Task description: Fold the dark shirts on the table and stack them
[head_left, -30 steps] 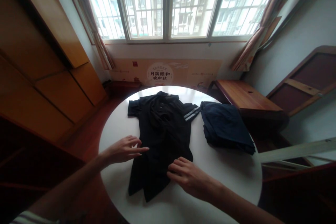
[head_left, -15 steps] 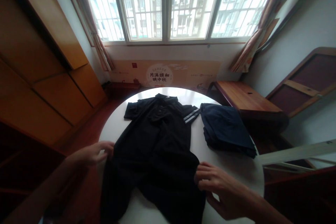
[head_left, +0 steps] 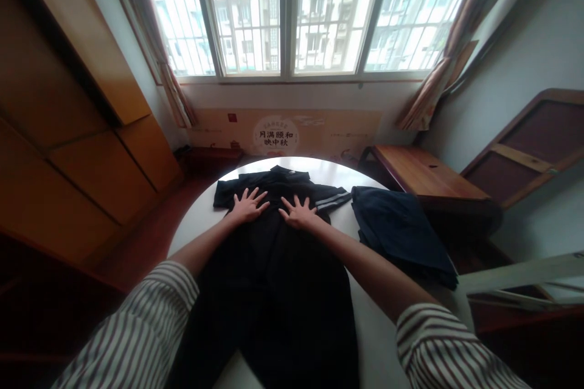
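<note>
A black short-sleeved polo shirt (head_left: 278, 279) with white stripes on its sleeve cuff lies spread out flat on a round white table (head_left: 201, 219), collar toward the window. My left hand (head_left: 249, 205) rests flat with fingers spread on the shirt's upper chest, left of centre. My right hand (head_left: 297, 213) lies flat beside it, fingers also spread, on the right of the chest. Both arms reach forward over the shirt's lower half in striped sleeves.
A pile of folded dark navy clothes (head_left: 401, 232) sits on the table to the right of the shirt. A low wooden bench (head_left: 422, 173) stands beyond it. Wooden cabinets (head_left: 82, 152) line the left wall, and a barred window (head_left: 292, 12) faces me.
The shirt's hem, which my hands pulled apart and toward me, now lies spread wide. Both hands have let go and moved up to the chest, pressing flat there.
</note>
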Available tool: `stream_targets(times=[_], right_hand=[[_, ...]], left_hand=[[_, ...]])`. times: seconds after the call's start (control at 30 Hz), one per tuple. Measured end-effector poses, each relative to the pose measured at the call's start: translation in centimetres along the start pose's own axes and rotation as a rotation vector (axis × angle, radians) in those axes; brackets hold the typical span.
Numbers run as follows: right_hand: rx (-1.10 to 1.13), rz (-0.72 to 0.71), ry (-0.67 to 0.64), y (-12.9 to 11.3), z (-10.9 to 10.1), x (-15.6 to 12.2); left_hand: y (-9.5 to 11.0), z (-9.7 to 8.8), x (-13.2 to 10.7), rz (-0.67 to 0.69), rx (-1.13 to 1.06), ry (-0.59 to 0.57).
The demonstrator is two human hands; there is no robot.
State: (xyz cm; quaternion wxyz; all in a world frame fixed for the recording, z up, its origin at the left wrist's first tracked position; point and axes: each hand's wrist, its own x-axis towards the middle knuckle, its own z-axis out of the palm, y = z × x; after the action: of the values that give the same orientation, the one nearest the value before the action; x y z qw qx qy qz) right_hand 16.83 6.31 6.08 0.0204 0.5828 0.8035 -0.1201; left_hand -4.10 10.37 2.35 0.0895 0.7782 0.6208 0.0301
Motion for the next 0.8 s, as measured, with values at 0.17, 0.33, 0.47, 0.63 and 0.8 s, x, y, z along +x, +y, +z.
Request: stream_targets(times=[0.17,0.33,0.47,0.63,0.8], right_hand=[[-0.049,-0.121,0.115,1.9,-2.4,3.0],[-0.075,-0.176,0.172,1.9,-3.9,3.9],[-0.099,-0.212,0.191,0.3,-3.8,2.3],[-0.137,-0.265,0.177,-3.2,-1.4,-4.0],[-0.009,-0.465,0.104,-3.3,2.8,-13.3]], left_hand=[[-1.8,-0.1,4.7,-0.072,0.023,0.007],[-1.6,0.2,7.6,-0.121,0.022,0.031],[-1.7,0.5,8.0,-0.12,0.028,0.058],[-1.8,0.7,7.8,-0.122,0.038,0.073],[-1.2,0.4,7.3,-0.094,0.075,0.168]])
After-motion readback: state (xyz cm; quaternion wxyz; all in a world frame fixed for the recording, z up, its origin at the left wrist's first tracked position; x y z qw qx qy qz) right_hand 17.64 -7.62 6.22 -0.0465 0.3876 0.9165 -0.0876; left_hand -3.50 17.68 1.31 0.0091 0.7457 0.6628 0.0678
